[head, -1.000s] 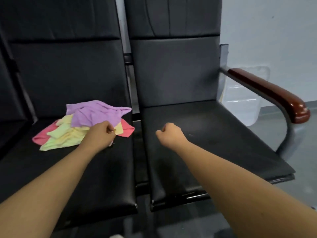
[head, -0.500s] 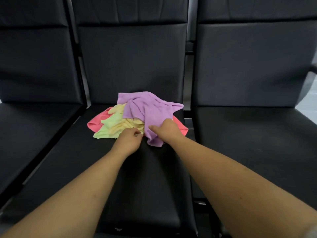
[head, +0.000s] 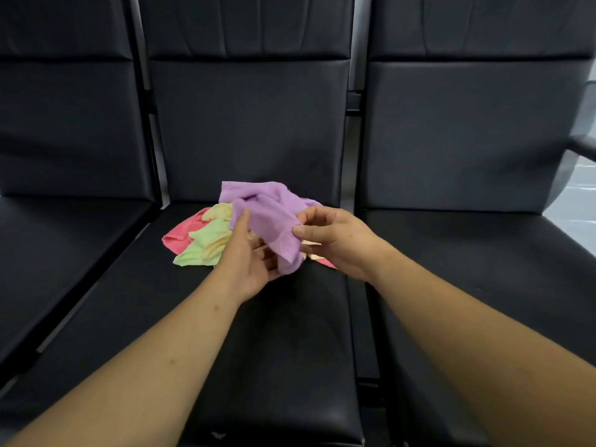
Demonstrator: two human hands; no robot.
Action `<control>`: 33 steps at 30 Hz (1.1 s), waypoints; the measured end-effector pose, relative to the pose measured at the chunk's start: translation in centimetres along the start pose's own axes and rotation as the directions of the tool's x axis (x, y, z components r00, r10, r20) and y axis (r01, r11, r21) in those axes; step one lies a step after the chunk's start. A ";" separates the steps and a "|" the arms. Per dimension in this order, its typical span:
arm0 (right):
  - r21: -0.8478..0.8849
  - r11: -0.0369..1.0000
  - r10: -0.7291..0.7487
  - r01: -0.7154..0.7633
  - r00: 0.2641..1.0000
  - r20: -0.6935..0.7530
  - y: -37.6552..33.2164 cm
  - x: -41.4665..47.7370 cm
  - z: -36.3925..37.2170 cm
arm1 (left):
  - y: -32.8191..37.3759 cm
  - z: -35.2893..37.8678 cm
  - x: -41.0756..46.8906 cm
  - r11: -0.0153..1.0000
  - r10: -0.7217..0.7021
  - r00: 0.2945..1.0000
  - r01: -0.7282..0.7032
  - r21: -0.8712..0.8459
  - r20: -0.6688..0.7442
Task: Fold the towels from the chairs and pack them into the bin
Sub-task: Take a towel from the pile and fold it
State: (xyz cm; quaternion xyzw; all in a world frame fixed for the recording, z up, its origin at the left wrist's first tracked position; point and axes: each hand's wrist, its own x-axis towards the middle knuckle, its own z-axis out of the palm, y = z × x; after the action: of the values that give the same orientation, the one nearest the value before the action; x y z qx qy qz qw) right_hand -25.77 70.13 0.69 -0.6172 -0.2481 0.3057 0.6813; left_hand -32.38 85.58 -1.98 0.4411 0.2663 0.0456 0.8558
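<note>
Towels lie in a heap on the middle black chair (head: 258, 333): pink towel (head: 180, 238), green towel (head: 206, 245), purple towel (head: 267, 217) on top. Left hand (head: 248, 262) grips the purple towel's edge. Right hand (head: 335, 243) pinches its other side.
</note>
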 end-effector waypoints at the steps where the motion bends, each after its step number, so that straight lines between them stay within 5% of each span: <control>1: 0.046 0.999 0.013 -0.017 0.995 0.098 -0.5 -1.2 -0.4 | 0.1 0.1 -0.2 0.993 0.014 0.999 -0.009 -0.121 0.036; 3: 0.074 0.995 0.049 -0.069 0.968 0.245 -1.3 -3.4 -1.0 | 0.5 0.4 -0.5 0.971 0.044 0.999 -0.037 -0.238 0.021; 7: -0.006 0.987 0.155 -0.160 0.949 0.276 -1.3 -6.5 -1.7 | 0.1 1.1 -1.1 0.997 0.059 0.997 -0.062 -0.056 -0.049; 14: 0.085 0.971 0.232 -0.224 0.968 -0.101 -0.8 -7.1 -2.2 | 3.8 4.9 -4.6 0.957 0.255 0.963 -0.239 -0.161 0.085; 18: -0.006 0.995 0.095 -0.099 0.966 -0.240 -5.2 -5.4 -0.8 | 8.0 8.4 -6.2 0.893 0.418 0.886 -0.441 0.088 0.199; 23: -0.013 0.998 -0.060 0.059 0.974 -0.216 -15.1 -4.8 -1.3 | 16.5 13.5 -11.3 0.704 0.501 0.782 -0.617 0.351 0.371; 28: -0.199 0.964 -0.216 0.178 0.958 -0.190 -22.5 -7.1 -3.8 | 20.5 19.4 -17.4 0.644 0.338 0.696 -0.662 0.384 0.634; 33: -0.118 0.956 -0.254 0.269 0.958 0.131 -25.1 -12.8 -5.0 | 20.0 22.5 -19.8 0.527 0.092 0.687 -0.648 0.550 0.721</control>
State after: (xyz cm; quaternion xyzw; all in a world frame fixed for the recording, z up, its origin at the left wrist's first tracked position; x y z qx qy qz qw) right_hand -28.22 56.16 25.51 -0.6049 -0.3865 0.2303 0.6571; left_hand -34.95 75.06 32.40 0.8013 -0.1417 -0.0252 0.5807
